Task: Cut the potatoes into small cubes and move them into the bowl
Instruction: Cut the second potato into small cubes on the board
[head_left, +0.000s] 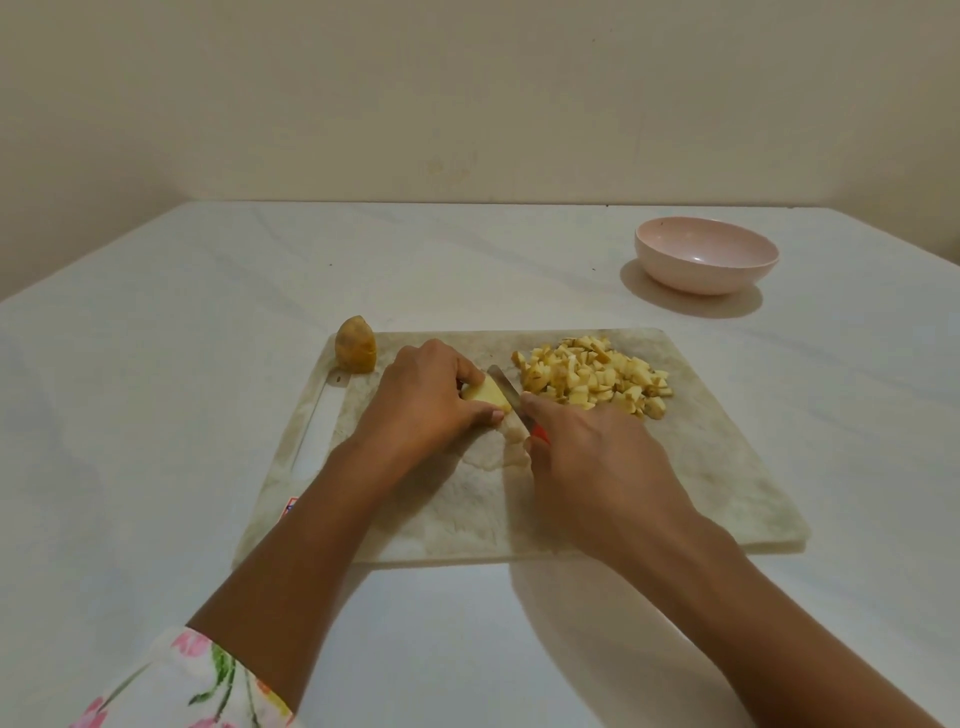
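A potato half (355, 352) is sitting on the cutting board's (701, 467) far-left corner, cubes (592, 376) far-right. Mid-board, the left hand (421, 400) is pinching a potato piece (485, 393), right hand (597, 467) gripping the knife (503, 383).

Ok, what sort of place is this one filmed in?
Probably a home food-prep spot: a cutting board with diced potato, a pink bowl, and a white table against a bare wall.

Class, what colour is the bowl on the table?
Pale pink bowl, shown best in the head view.
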